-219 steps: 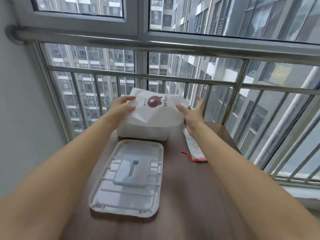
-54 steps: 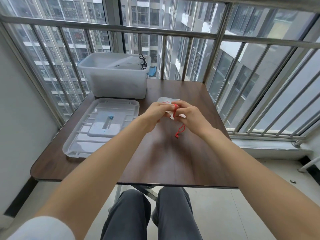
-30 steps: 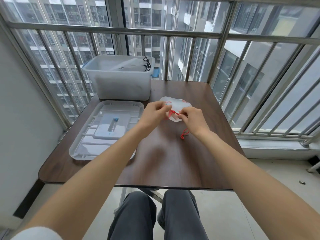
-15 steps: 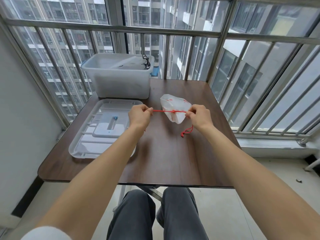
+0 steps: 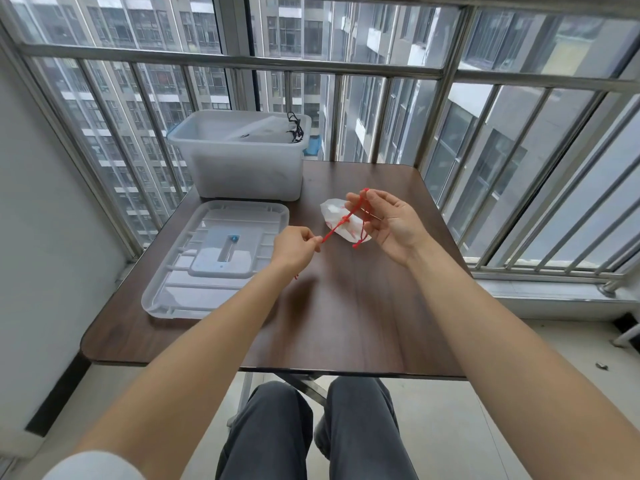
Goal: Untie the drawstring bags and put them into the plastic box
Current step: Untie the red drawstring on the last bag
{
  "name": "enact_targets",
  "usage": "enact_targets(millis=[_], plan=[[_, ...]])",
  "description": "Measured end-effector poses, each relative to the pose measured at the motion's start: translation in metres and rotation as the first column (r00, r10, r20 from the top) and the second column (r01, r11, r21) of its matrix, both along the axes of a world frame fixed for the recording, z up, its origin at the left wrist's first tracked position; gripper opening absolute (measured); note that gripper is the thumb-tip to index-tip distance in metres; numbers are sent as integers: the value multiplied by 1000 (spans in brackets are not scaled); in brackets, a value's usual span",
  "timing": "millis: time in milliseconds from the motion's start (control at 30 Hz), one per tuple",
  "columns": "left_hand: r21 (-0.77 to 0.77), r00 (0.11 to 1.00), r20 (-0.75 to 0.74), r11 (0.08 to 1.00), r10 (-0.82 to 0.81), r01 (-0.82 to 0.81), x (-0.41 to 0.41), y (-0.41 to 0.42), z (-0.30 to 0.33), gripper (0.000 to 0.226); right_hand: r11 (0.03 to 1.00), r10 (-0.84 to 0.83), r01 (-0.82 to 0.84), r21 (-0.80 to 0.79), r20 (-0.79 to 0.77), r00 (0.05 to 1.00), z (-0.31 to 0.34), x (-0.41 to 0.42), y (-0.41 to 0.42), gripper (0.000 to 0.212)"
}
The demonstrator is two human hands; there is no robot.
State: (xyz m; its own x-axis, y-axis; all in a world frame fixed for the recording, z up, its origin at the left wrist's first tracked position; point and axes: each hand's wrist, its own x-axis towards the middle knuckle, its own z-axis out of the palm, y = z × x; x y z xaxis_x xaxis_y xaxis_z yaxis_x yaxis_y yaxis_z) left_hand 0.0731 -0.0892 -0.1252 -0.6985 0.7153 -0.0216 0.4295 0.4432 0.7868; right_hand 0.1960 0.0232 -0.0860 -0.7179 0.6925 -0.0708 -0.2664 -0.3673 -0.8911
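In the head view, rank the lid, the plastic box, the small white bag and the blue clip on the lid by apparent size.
1. lid, though nearer the camera, so unsure against the box
2. plastic box
3. small white bag
4. blue clip

We've got bare forearms here, with a white sleeve (image 5: 93,465) bunched up on the left arm. Dark grey trousers (image 5: 273,434) on our legs, and what looks like dark shoes under the table.

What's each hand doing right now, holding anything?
Left hand: pinches one end of the red drawstring.
Right hand: palm up, fingers pinching the drawstring's loop above the white bag.
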Motion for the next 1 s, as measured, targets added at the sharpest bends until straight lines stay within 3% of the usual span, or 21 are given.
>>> enact_targets(millis=[133,267,433,567,667,833,1000], plan=[[-3,1000,10,1000,-8,8,-4,-2,0,24,944,-154,69,322,245,957,0,-6,-8,10],[8,999,-21,999,-47,48,-7,-5,6,25,846,-235,10,533,355,905,-7,-10,-7,15],[117,985,-150,988,-82,100,-16,-7,25,22,835,-64,-192,516,436,898,-10,-4,-4,32],[-66,860,-459,974,-224,218,-15,-5,48,23,787,-65,-245,566,471,880,-9,-2,-8,16],[-166,754,-592,958,-286,233,-14,3,63,23,761,-82,-249,600,468,880,-9,-6,-7,8],[-210,672,-636,923,-380,322,-21,21,77,28,785,-12,-302,541,501,865,-14,-7,-8,19],[-261,569,-715,910,-406,322,-23,44,73,29,836,44,-312,451,512,858,-13,-3,-9,15]])
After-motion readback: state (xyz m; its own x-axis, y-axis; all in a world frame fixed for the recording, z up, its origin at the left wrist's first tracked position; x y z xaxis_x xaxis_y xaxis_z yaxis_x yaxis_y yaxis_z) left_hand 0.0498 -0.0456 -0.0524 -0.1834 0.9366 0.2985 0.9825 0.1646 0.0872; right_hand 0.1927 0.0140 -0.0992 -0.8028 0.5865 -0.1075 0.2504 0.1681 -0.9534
